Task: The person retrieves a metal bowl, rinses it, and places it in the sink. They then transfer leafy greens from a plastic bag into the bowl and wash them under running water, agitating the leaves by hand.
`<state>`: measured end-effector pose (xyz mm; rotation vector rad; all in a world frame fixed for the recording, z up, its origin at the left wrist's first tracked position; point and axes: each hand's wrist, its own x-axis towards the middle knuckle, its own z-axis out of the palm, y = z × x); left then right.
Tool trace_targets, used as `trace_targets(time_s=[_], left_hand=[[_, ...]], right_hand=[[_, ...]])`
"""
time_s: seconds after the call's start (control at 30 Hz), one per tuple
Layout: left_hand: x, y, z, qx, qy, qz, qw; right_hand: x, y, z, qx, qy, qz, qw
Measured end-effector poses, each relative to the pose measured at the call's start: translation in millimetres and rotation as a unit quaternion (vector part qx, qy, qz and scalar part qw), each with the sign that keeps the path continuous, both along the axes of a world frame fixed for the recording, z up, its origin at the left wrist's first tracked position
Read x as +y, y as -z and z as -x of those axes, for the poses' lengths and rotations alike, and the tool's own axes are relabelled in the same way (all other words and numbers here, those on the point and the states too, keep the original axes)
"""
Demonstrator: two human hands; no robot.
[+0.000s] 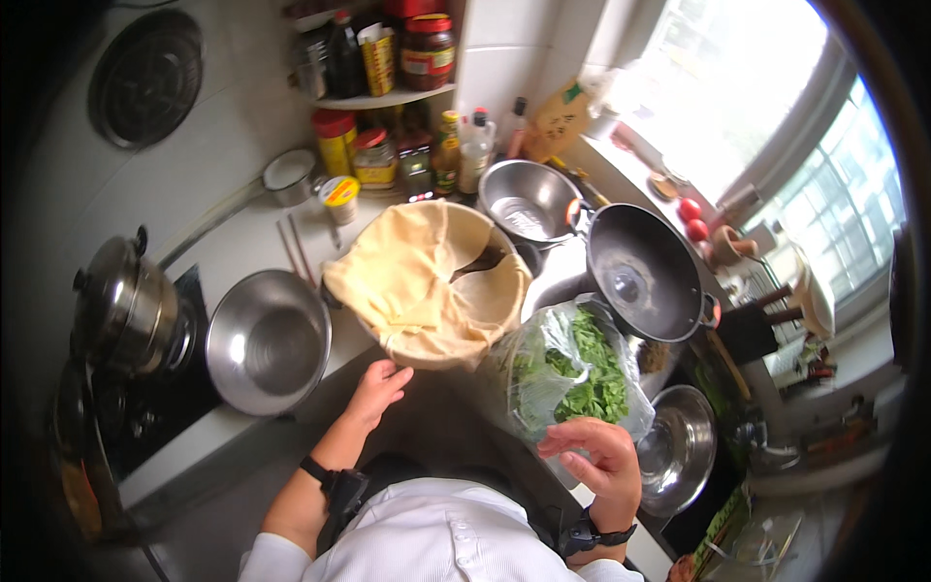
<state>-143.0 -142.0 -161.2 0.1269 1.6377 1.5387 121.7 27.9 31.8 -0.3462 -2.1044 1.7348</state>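
Observation:
A wide pot or steamer lined with cream cloth (407, 262) stands on the counter before me. The cloth drapes over its rim, and a gap in the folds shows a dark patch inside. My left hand (377, 393) is just below the pot's near rim, thumb apart from the fingers, holding nothing; whether a fingertip touches the cloth I cannot tell. Right of the pot lies a clear plastic bag (534, 396) of green leafy vegetables (593, 371), its mouth spread. At the bag's near edge my right hand (600, 451) hovers with loosely bent fingers and nothing visible in its grasp.
Left of the pot are a steel bowl (268, 342) and a lidded steel pot (134, 305) on the stove. A wok (644, 273), a steel basin (531, 196) and another steel bowl (676, 451) are at right. Chopsticks (297, 247) lie behind; jars (374, 156) line the wall.

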Motion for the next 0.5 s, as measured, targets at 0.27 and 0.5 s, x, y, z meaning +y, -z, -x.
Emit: trace_targets(time_s=[0.27, 0.5], left_hand=[[15.1, 35.4, 32.4, 0.05, -0.002, 0.063, 0.997], [18.9, 19.2, 43.8, 0.041, 0.098, 0.043, 0.993]], right_hand=[[-15.8, 1.2, 9.2, 0.026, 0.109, 0.02, 0.994], [-31.8, 10.5, -4.5, 0.028, 0.158, 0.039, 0.986]])
